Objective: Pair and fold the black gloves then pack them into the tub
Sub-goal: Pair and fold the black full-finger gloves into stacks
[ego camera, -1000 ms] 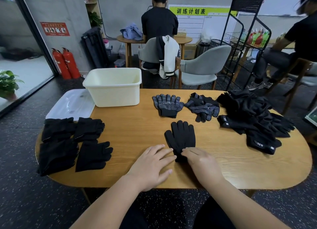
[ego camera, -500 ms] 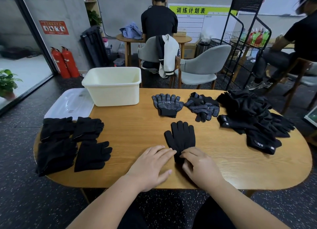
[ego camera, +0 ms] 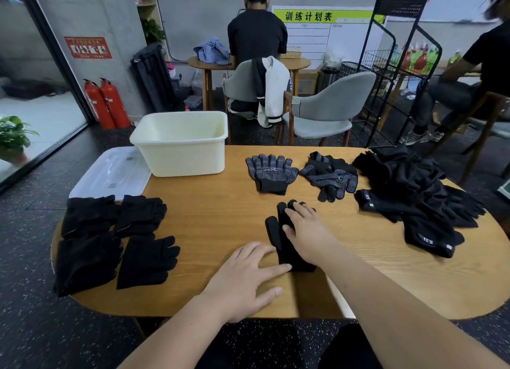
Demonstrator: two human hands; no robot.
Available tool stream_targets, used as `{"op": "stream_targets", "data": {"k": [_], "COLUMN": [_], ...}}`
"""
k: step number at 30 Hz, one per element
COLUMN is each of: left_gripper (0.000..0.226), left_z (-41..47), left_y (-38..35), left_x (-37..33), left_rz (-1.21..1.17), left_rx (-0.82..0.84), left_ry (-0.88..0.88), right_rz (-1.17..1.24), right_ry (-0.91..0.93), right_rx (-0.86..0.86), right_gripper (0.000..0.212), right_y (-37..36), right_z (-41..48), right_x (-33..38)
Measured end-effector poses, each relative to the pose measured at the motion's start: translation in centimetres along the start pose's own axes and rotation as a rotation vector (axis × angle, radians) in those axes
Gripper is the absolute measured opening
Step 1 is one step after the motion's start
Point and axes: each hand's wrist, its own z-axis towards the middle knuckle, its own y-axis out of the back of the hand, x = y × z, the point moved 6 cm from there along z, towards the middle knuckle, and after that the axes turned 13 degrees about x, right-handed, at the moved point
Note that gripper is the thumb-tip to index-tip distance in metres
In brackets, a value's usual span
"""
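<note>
One tub (ego camera: 182,145), four folded pairs (ego camera: 110,239), both hands (ego camera: 306,233) flat — open — on one glove (ego camera: 276,230)

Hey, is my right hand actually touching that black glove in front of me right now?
Touching. The head view shows the right hand lying flat on top of the black glove, palm over its middle and fingers spread along the glove's fingers.

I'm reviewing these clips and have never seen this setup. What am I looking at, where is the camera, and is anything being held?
No machine here: a person's bare hands, filmed from a head-worn camera looking down. The right hand presses flat on a black glove on the wooden table; the left hand rests by its cuff. Nothing is gripped. Paired gloves lie left, a loose pile right, two dotted gloves in the middle. The cream tub looks empty.
</note>
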Motion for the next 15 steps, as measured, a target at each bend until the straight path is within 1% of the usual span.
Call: {"op": "stream_targets", "data": {"k": [2, 5, 6, 9, 15], "left_gripper": [0.054, 0.054, 0.055, 0.057, 0.056], "left_z": [0.1, 0.1, 0.0, -0.4, -0.5], "left_y": [0.0, 0.2, 0.2, 0.6, 0.8], "left_x": [0.1, 0.1, 0.1, 0.5, 0.7], "left_rz": [-0.004, -0.013, -0.032, -0.102, -0.144], "left_rx": [0.005, -0.004, -0.013, -0.073, -0.146], "left_ry": [-0.002, -0.005, 0.005, 0.056, 0.080], "right_rz": [-0.085, -0.090, -0.082, -0.091, -0.141], "right_ry": [-0.012, -0.079, -0.102, -0.151, -0.155], "right_rx": [0.043, -0.038, -0.036, 0.036, 0.041], "right_gripper": [0.062, 0.061, 0.063, 0.069, 0.080], "right_y": [-0.5, 0.0, -0.1, -1.6, -1.6], "right_z": [0.3, 0.9, 1.1, 1.8, 2.8], "right_x": [0.4, 0.9, 1.2, 1.7, 1.3]}}
